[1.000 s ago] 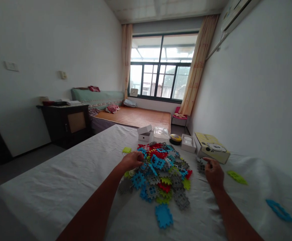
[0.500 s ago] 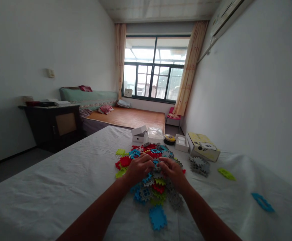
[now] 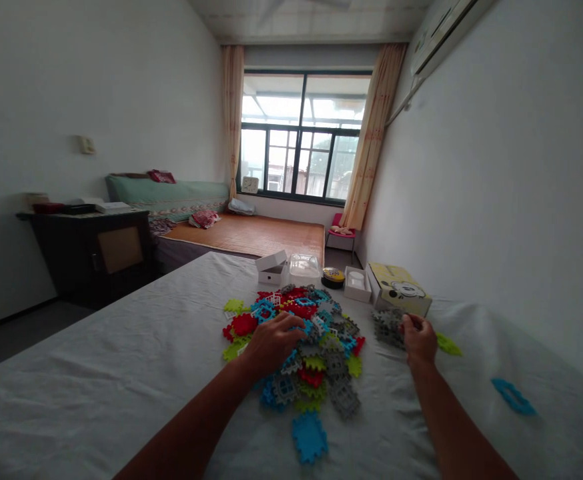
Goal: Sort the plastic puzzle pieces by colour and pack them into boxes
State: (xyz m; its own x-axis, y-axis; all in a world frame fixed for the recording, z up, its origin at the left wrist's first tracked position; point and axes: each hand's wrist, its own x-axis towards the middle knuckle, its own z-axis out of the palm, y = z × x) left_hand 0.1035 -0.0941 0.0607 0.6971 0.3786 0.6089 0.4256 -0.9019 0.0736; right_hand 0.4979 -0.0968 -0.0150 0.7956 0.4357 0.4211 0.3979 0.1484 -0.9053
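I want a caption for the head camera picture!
Left hand over the colourful pile, right hand at the gray pieces.

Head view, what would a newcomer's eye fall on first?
Probably the heap of red, blue, green and grey toothed plastic tiles on the white cloth, with the left hand over it. Next, the right hand at a smaller group of grey toothed tiles before the yellow cardboard box. Then the bright, dark-framed window, straight ahead at the back.
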